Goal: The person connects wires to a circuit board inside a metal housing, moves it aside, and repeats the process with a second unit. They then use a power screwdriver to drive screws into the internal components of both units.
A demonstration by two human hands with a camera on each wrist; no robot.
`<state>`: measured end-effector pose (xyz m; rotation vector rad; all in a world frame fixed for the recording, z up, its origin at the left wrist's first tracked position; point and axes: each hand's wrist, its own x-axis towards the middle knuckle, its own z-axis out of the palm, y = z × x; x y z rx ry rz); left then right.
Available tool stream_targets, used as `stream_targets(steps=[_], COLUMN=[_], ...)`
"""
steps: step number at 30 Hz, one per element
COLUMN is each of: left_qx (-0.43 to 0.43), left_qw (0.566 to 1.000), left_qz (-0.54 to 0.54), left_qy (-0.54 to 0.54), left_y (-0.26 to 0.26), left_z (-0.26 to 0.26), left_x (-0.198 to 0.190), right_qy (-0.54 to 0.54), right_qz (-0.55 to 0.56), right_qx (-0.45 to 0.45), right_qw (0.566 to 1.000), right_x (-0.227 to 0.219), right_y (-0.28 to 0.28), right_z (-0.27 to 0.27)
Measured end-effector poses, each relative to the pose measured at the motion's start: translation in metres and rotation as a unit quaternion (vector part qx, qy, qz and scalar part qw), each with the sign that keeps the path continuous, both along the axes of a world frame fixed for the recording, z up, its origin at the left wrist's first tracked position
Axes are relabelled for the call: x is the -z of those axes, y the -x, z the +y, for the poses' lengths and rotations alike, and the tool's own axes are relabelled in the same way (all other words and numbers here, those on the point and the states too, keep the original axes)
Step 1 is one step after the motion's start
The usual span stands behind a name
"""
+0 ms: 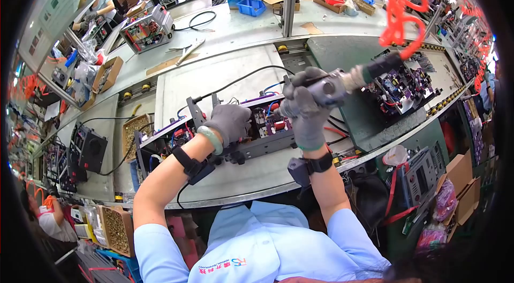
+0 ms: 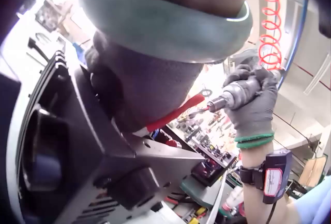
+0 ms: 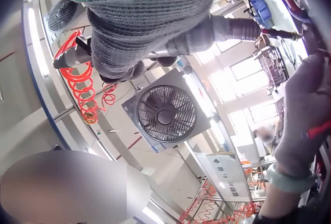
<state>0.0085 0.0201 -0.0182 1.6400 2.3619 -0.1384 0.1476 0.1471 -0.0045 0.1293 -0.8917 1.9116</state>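
Observation:
My right hand (image 1: 309, 125), in a grey glove, grips a pneumatic screwdriver (image 1: 331, 89) above the right part of a long open metal chassis (image 1: 262, 147). The driver's bit (image 3: 279, 33) points toward the chassis in the right wrist view. My gloved left hand (image 1: 231, 122) reaches down at the chassis's middle; its fingertips are hidden, and I cannot tell what they hold. Beside that hand, a red cable end (image 2: 178, 113) with a metal ring terminal (image 2: 207, 93) sticks up. Inside the chassis sit circuit parts, including a red component (image 1: 277, 124).
An orange coiled hose (image 1: 396, 13) runs up from the driver. On the right lies another electronics assembly (image 1: 409, 88) on a green board (image 1: 334, 58). A black fan unit (image 1: 91, 146) and a box of small parts (image 1: 134, 133) stand to the left. A black cable (image 1: 246, 74) runs behind the chassis.

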Motion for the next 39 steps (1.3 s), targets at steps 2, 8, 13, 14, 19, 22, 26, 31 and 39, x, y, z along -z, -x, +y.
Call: stream_targets(steps=[2,8,13,14,19,22,26,31,39], left_qx=[-0.005,-0.028,-0.026,-0.026,0.008,0.002,0.008,-0.061,-0.357], left_qw=[1.000,0.996,0.997,0.997,0.998,0.995,0.993,0.898,0.395], left_qz=[-0.015,-0.077,-0.067,-0.067,-0.036,-0.038,0.019,0.004,-0.711], left_qy=[-0.008,-0.036,-0.034,-0.034,-0.057,-0.093,-0.114,-0.436,-0.458], left_y=[-0.001,-0.003,-0.004,-0.005,0.002,0.000,-0.014,-0.016,-0.061], left_z=[0.000,-0.003,-0.003,-0.003,-0.004,-0.006,-0.012,-0.050,-0.136], left_x=[0.002,0.001,0.000,0.002,0.016,0.019,0.012,-0.007,0.008], right_qy=[-0.025,-0.009,0.008,0.008,-0.077,-0.167,-0.241,-0.208,-0.116], right_qz=[-0.021,-0.120,-0.136,-0.136,-0.118,-0.140,-0.285,-0.214,-0.130], right_qx=[0.044,0.009,0.002,-0.001,0.055,0.059,0.102,0.024,-0.033], right_qw=[0.999,0.993,0.991,0.991,0.988,0.974,0.922,0.954,0.984], right_x=[0.009,0.013,0.020,0.019,0.037,0.028,0.019,0.034,-0.006], right_y=[0.018,0.037,0.046,0.045,0.059,0.071,0.081,0.084,0.044], right_z=[0.004,0.004,-0.002,-0.003,-0.010,-0.011,-0.012,-0.006,-0.023])
